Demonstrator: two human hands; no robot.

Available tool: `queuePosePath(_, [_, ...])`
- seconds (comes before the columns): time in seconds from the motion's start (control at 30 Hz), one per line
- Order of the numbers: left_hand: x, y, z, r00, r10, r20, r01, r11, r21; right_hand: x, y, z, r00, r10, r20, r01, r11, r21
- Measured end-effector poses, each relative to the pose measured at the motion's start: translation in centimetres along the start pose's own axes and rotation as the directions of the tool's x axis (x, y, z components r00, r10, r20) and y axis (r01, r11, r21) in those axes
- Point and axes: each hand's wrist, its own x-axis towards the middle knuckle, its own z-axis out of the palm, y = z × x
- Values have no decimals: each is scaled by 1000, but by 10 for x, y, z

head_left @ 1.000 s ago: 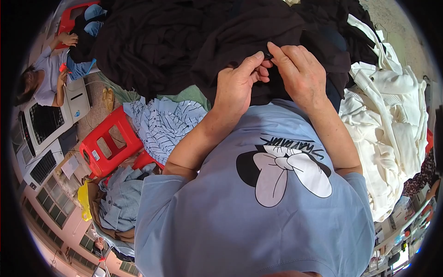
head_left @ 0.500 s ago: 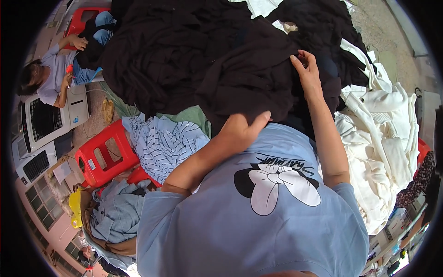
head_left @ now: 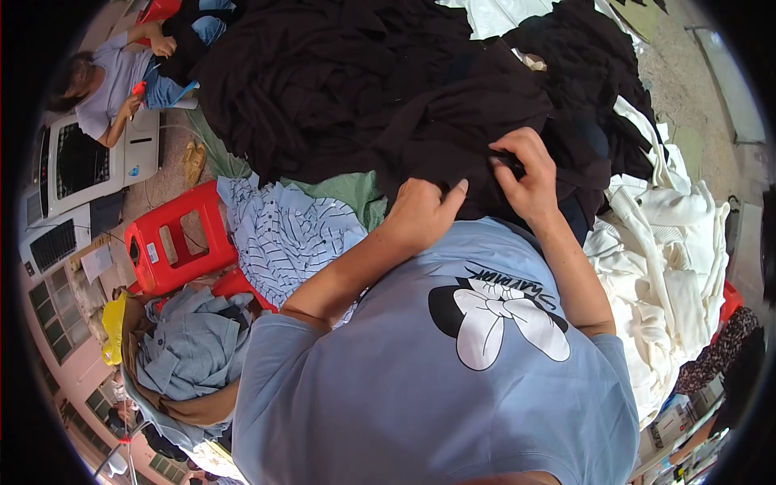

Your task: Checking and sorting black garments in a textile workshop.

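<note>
A large heap of dark brown-black cloth garments (head_left: 323,97) spreads in front of me, reaching up to my waist. My left hand (head_left: 424,212) rests at its near edge, closed over a fold of the dark cloth with the thumb on top; the other fingertips are hidden. To the right, my right hand (head_left: 527,174) is over the same dark cloth, fingers curled and thumb drawn close to the index finger. Whatever may lie between those fingertips blends into the dark fabric.
White garments (head_left: 655,283) are piled at my right. On my left are a striped light-blue shirt (head_left: 291,234), a red plastic stool (head_left: 182,242) and a bin of grey-blue clothes (head_left: 190,343). Beyond them a seated person (head_left: 117,77) holds something orange-red near a white machine (head_left: 89,166).
My right hand has come down and toward me from the far edge of the fold, its fingers now more curled. The left hand stays at the near edge. The view has shifted slightly.
</note>
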Motion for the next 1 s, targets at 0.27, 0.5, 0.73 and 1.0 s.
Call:
queuePosePath(0.27, [0, -25, 3, 983, -142, 120, 149, 213, -966, -12, -29, -18, 987, -36, -154, 55, 991, 118])
queuePosePath(0.5, [-9, 30, -3, 894, -85, 439, 447, 168, -879, -19, -47, -33, 954, -297, 47, 282, 938, 201])
queuePosePath(0.73, [12, 33, 7, 873, -246, 422, 476, 232, -849, -28, -63, -53, 910, -380, 168, 382, 924, 17])
queuePosePath(1.0, [7, 15, -1, 805, -285, 520, 587, 250, -770, -50, -60, -71, 916, -397, -53, 395, 918, -36])
